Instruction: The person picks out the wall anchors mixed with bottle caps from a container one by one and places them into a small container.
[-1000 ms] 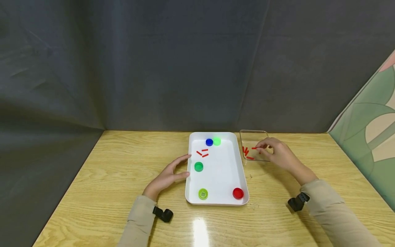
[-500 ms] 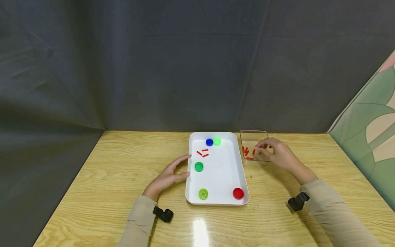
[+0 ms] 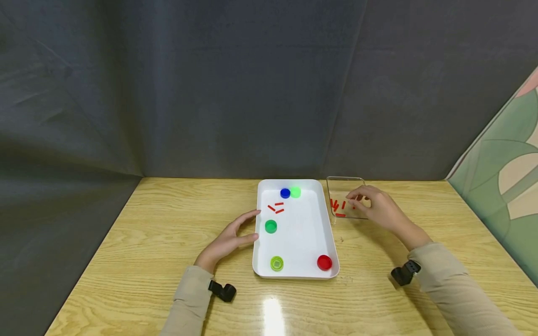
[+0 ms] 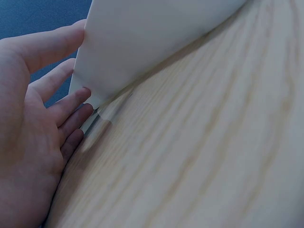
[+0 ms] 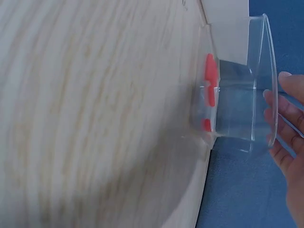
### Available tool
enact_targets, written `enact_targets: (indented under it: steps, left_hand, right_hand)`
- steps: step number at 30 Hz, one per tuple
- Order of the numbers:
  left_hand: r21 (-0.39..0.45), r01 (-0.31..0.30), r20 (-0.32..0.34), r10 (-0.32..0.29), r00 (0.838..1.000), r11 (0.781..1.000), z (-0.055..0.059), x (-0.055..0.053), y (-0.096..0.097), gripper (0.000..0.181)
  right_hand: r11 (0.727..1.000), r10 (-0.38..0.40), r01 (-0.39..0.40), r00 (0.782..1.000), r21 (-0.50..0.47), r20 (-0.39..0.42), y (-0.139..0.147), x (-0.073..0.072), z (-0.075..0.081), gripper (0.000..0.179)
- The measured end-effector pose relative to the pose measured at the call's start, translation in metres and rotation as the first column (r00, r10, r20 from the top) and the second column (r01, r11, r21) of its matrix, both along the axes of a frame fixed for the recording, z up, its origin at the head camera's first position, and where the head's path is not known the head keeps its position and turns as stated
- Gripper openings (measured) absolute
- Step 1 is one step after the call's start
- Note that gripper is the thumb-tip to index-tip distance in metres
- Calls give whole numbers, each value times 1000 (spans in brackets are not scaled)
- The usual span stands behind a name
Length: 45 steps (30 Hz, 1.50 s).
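Observation:
My left hand [image 3: 227,240] rests beside the left side of a white tray [image 3: 302,233], thumb and fingers spread, fingertips at its wall. In the left wrist view those fingertips touch the tray's wall [image 4: 123,42]. My right hand [image 3: 378,207] hangs over the near right corner of a clear plastic box [image 3: 345,178], fingers bent towards the thumb. In the right wrist view the right thumb and fingers stand apart at the box's rim, nothing visible between them. Several short red sticks [image 3: 340,215] lie in the box, one red stick [image 3: 343,205] just below the fingertips.
Inside the tray lie 3 red sticks [image 3: 279,211], a blue cap [image 3: 285,193], a bright green cap [image 3: 296,192], a green cap [image 3: 271,227], a yellow-green ring-like cap [image 3: 276,263] and a red cap [image 3: 324,262]. A dark curtain [image 3: 235,93] stands behind the wooden table [image 3: 168,224].
A red stick at the right fingertips has turned from crosswise to upright in the view and sits lower, shifted slightly left. The right hand has edged slightly left; the left hand has stayed still.

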<state>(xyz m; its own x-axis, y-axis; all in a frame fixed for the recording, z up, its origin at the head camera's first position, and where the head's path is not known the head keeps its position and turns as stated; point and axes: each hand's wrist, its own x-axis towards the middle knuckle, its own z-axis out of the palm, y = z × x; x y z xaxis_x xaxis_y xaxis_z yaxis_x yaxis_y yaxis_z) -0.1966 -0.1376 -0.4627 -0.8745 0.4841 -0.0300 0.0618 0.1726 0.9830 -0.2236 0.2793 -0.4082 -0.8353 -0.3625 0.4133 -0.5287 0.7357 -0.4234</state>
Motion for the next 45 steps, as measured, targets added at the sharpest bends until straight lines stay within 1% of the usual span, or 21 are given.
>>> enact_targets:
  steps: [11, 15, 19, 24, 29, 32, 39, 45]
  left_hand:
    - [-4, -2, 3, 2, 1000, 1000, 2, 1, 2, 64]
    - [-2, -3, 7, 3, 1000, 1000, 2, 2, 3, 64]
    - [-5, -8, 4, 8, 1000, 1000, 2, 2, 3, 64]
    - [-6, -11, 0, 11, 1000, 1000, 2, 2, 3, 64]
    - [-2, -4, -7, 4, 1000, 1000, 1, 1, 3, 64]
    - [-2, -5, -8, 5, 1000, 1000, 1, 0, 3, 64]
    - [-11, -14, -4, 14, 1000, 1000, -1, 0, 1, 64]
    - [-12, -19, -2, 19, 1000, 1000, -2, 0, 2, 64]
  right_hand:
    - [998, 61, -62, 997, -24, -56, -14, -3, 7, 19]
    - [996, 81, -82, 996, -42, -44, -21, -5, 8, 20]
    - [994, 91, -93, 995, -54, -37, -31, -7, 11, 16]
    - [989, 125, -127, 992, -69, -33, -41, -11, 13, 15]
    - [988, 132, -132, 991, -73, -14, -52, -12, 17, 15]
    - [987, 139, -137, 990, -82, 14, -59, -13, 18, 14]
    - [984, 160, -155, 985, -82, 61, -74, -17, 17, 13]
    - [986, 163, -155, 979, -68, 124, -84, -20, 15, 15]
